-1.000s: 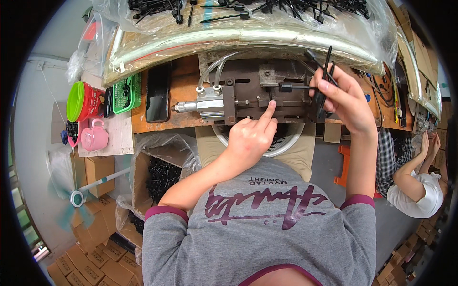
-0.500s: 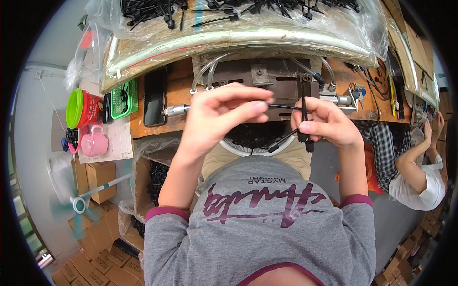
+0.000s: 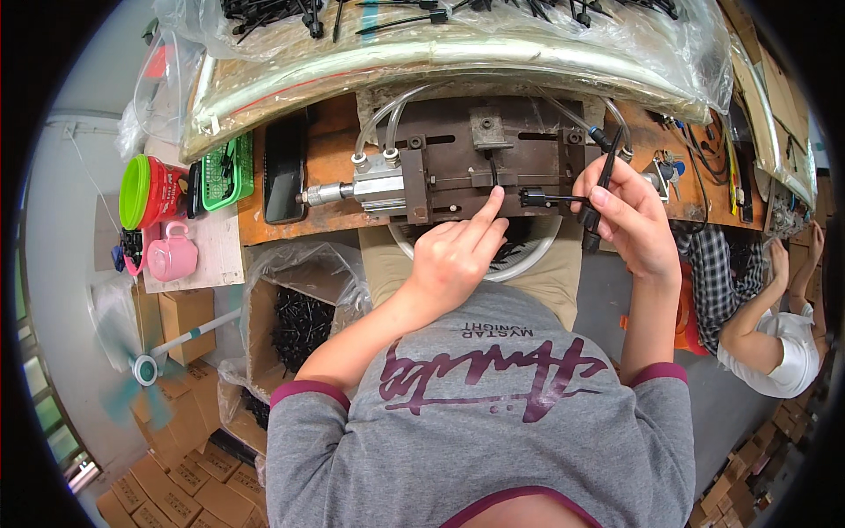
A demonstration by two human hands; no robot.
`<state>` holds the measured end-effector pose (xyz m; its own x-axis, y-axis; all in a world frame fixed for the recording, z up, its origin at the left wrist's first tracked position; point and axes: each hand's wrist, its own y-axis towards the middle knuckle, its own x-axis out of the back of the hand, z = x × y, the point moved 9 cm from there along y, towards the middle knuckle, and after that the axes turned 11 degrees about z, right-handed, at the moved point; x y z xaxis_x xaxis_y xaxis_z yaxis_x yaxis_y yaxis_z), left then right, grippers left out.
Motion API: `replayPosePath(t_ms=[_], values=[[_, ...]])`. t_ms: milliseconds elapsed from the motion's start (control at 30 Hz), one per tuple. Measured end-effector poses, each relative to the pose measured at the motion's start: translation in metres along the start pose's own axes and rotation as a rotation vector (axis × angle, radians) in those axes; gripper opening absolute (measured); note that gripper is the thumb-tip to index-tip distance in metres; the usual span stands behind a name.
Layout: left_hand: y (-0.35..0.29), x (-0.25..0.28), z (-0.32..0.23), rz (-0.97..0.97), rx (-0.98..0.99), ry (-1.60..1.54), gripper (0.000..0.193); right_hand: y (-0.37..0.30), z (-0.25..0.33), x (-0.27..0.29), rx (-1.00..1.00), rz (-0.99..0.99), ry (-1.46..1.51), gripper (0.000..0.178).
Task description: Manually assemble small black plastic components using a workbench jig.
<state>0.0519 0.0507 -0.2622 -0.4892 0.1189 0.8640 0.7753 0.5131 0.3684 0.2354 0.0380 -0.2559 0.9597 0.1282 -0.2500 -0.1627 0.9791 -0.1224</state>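
Note:
My left hand (image 3: 458, 262) reaches over the front of a dark metal fixture (image 3: 453, 119). Its index finger is stretched out, the tip touching the lower end of a thin black piece (image 3: 494, 167) seated in the middle of the fixture; the other fingers are partly bent, with nothing seen in them. My right hand (image 3: 635, 220), to the right of the fixture, pinches several black plastic pieces (image 3: 591, 231) with thin stems and blocky heads. One of them (image 3: 534, 197) points left toward my left hand; another slants upward. Fingers hide part of the bunch.
A silver air cylinder (image 3: 380, 183) with clear hoses sits left of the fixture, beside a phone (image 3: 285, 172). Below is a white-rimmed basket (image 3: 528, 266) of black pieces. A plastic-covered shelf (image 3: 440, 75) holds more. Another person (image 3: 775, 339) sits at right.
My left hand has let go of the thin black piece and moved down, its index finger now at the fixture. My right hand has shifted right with its bunch, uncovering the fixture.

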Motion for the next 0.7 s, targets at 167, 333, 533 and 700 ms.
replayPosePath(t_ms=[167, 333, 533, 700], values=[[0.010, 0.000, 0.001, -0.016, 0.008, 0.059, 0.028, -0.003, 0.000, 0.002, -0.009, -0.004, 0.013, 0.018], [0.008, -0.003, 0.003, 0.007, 0.022, 0.073, 0.027, -0.002, -0.001, -0.003, -0.024, -0.040, -0.018, 0.024], [0.010, 0.012, 0.015, 0.020, 0.226, -0.585, 0.033, -0.002, -0.008, -0.004, -0.082, -0.031, -0.091, 0.021], [0.013, 0.027, 0.009, 0.250, 0.099, -1.016, 0.040, 0.002, -0.017, -0.020, -0.114, 0.072, -0.084, 0.017]])
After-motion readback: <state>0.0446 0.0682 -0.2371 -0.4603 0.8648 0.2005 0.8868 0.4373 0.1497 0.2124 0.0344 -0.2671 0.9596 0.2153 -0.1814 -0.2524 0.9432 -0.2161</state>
